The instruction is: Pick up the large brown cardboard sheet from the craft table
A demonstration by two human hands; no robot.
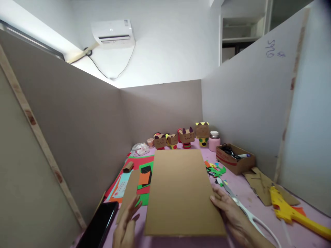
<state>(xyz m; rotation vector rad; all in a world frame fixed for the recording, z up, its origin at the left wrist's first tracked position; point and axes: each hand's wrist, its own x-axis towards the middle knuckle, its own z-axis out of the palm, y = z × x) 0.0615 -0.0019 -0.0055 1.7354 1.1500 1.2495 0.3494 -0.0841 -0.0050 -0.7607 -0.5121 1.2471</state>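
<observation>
One corrugated cardboard sheet (184, 193) seems mid-positioning: right hand (230, 210) touching its edge, grip unclear; left hand (126, 222) unclenched, apart. Steadying it calls for the left closer.

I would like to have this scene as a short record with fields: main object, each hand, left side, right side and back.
Main object: large cardboard sheet, plain brown, between the hands
Left hand: open, left of the sheet, with a visible gap
Right hand: at the sheet's right edge; whether it grips is unclear
Left side: black phone, cardboard strip, coloured paper
Right side: scissors, paper scraps, open box, yellow glue gun
Back: cardboard figures with drawn faces, pink jar
</observation>
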